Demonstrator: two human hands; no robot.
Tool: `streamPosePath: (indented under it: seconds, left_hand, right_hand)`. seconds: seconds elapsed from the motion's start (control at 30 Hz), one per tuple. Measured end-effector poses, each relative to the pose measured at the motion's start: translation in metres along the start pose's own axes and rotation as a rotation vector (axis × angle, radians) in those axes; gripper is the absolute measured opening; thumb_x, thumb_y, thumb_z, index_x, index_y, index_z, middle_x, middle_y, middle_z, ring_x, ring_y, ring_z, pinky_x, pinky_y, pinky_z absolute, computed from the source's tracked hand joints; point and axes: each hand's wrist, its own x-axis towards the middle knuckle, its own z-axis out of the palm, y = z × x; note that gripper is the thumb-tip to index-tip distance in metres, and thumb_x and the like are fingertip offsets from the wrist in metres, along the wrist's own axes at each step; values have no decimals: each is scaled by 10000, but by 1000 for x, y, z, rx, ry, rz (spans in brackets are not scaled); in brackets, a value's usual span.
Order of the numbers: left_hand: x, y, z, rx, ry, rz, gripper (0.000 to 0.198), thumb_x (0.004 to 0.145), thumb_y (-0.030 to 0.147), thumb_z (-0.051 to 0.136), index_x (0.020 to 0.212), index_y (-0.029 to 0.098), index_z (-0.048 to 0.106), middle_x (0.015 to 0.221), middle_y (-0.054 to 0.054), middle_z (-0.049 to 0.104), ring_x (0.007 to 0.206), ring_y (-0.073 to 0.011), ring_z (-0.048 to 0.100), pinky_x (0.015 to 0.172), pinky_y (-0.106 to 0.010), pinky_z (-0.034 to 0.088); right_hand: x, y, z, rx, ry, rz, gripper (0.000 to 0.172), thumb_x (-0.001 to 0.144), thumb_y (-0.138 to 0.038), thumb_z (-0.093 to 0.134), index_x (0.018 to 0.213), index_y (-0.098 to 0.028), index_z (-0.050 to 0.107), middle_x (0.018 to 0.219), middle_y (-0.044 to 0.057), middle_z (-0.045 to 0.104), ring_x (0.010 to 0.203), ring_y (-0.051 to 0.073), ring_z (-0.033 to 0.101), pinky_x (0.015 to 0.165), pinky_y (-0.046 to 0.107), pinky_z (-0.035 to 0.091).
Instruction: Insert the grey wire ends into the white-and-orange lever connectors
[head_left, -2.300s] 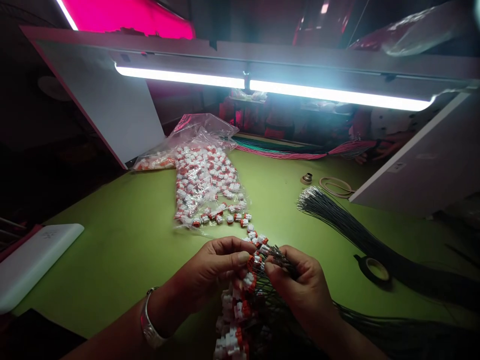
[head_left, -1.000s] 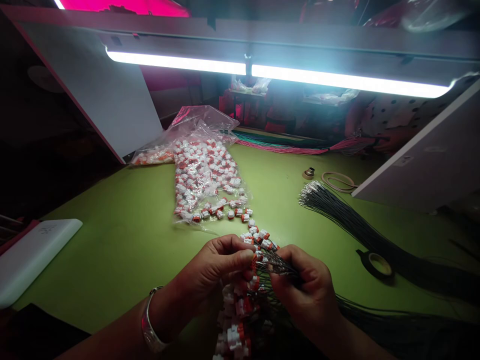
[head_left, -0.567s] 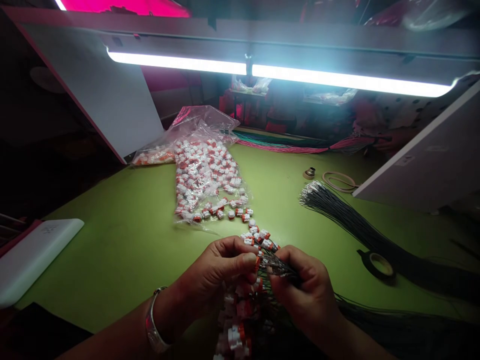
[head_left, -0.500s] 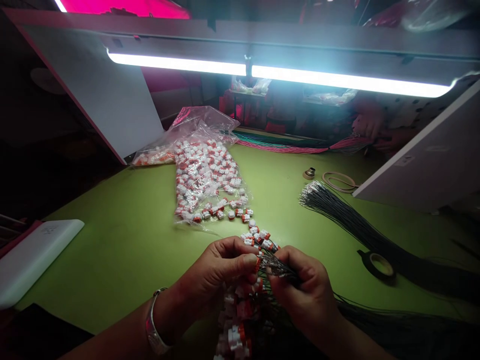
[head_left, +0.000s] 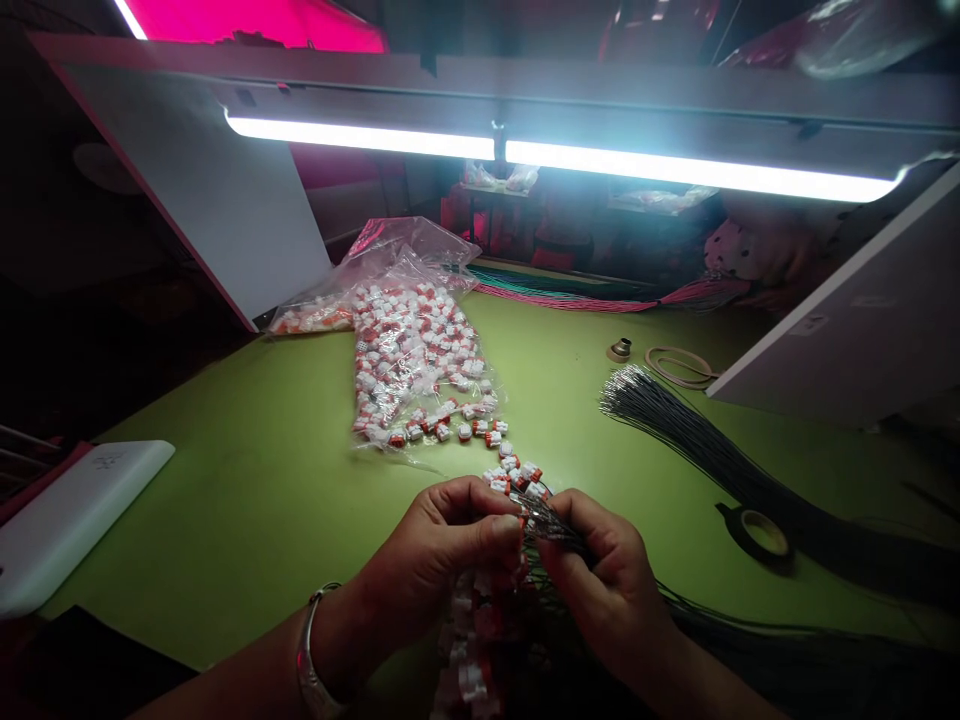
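Note:
My left hand [head_left: 450, 535], with a bracelet at the wrist, pinches a small white and orange connector [head_left: 523, 519], mostly hidden by the thumb and fingers. Facing it, my right hand [head_left: 611, 565] is closed around a bundle of thin black wires [head_left: 551, 527] whose metal-tipped ends point toward the connector. Whether a wire tip sits inside the connector I cannot tell. Loose white and orange connectors [head_left: 510, 465] lie just beyond my fingers. More connectors [head_left: 471, 670], dim and blurred, hang or lie below my hands.
A clear plastic bag [head_left: 416, 350] of connectors lies behind my hands. To the right are a black wire bundle [head_left: 697, 440], a tape roll [head_left: 761, 535], a small metal piece [head_left: 620, 349] and tan rings [head_left: 679, 366]. A white case [head_left: 90, 520] sits left. Another person's sleeve [head_left: 731, 250] shows beyond.
The view has shifted slightly. My hands stay close together in nearly the same pose, with the left fingertips a little nearer the wire tips.

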Motion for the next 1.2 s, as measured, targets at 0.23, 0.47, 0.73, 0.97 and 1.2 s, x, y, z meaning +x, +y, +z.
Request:
streamPosePath:
  seconds: [0.23,0.47,0.73,0.97,1.2]
  left_hand:
    - [-1,-7,-1,-21,-6,-13,211,673,210,871,712,134,678,645,-23,700,527,-99,615,519,-185,498]
    - [2,-2,-4,133,9,154,180,718,219,837,730,148,672,684,-4,669,574,-101,599,560,-208,485]
    - [27,24,-44,957,110,549,189,851,345,663,891,163,691,852,-53,649,754,-182,577,687,-300,475]
    - [68,27,-66,1318,353,710,209,781,172,678,973,218,747,950,-87,659,989,-302,519,940,-482,377]
    - [49,16,-48,1084,273,668,143,860,259,629,958,170,686,823,-57,676,750,-199,599,717,-346,504]
  right_hand:
    - [-5,1,-1,-109,-31,-120,127,903,-163,545,782,-197,566,693,-25,585,598,124,500,566,230,398]
    - [5,6,-3,-12,57,-32,161,938,-275,582,803,-193,613,713,-15,590,650,139,514,606,235,422]
    - [14,7,-10,69,260,15,207,929,-372,629,808,-204,630,609,-48,482,559,111,394,506,207,355]
    - [12,4,-4,201,94,118,200,888,-365,681,806,-188,636,631,-49,484,554,93,372,498,190,344]
    - [12,-3,-3,353,134,198,223,830,-369,743,799,-177,635,712,-12,583,640,120,468,581,210,409]
